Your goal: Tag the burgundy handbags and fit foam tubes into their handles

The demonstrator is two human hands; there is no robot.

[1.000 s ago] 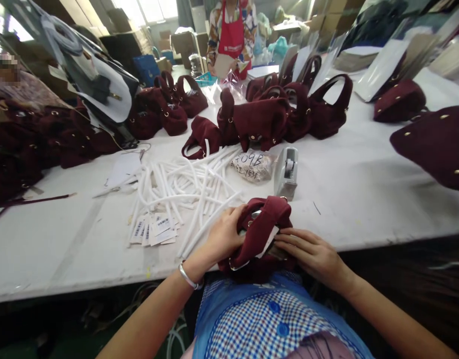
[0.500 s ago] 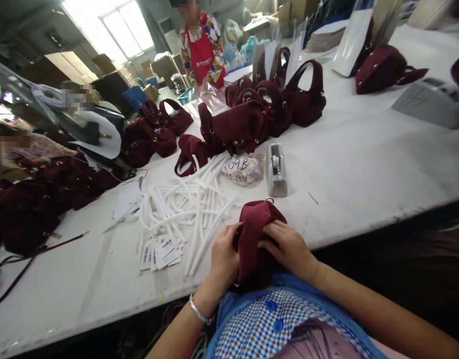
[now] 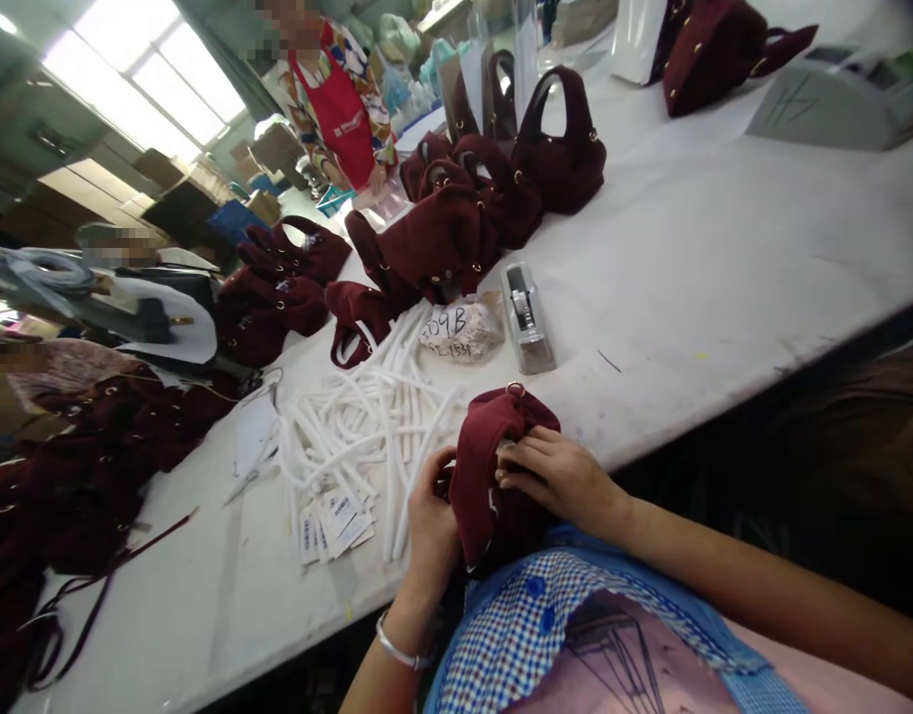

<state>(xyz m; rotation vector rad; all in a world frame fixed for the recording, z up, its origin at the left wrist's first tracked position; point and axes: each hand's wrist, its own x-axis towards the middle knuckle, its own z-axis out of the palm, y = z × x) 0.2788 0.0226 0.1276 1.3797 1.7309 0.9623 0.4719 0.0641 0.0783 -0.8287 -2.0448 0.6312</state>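
Observation:
A dark red fabric handbag (image 3: 477,466) rests against my front at the table's near edge, a metal ring at its top. My left hand (image 3: 435,516) grips its left side, fingers partly hidden behind the cloth. On the right side, my right hand (image 3: 556,476) has its fingers bent and pinched at the bag's edge, where a small pale bit shows by the fingertips. Just beyond the bag lie white tubes (image 3: 367,426) in a loose heap, with barcode tags (image 3: 341,524) beside them.
A tape dispenser (image 3: 526,317) and a marked plastic packet (image 3: 460,330) lie ahead. Finished-looking red bags (image 3: 441,233) stand behind them. More bags (image 3: 76,466) pile up at the left. A second dispenser (image 3: 828,104) is at far right. A person in a red apron (image 3: 341,114) stands across the table.
My view has tilted and shifted. My right fingers have closed nearer the bag's middle fold, and a small pale bit now shows at them. My left hand keeps its grip.

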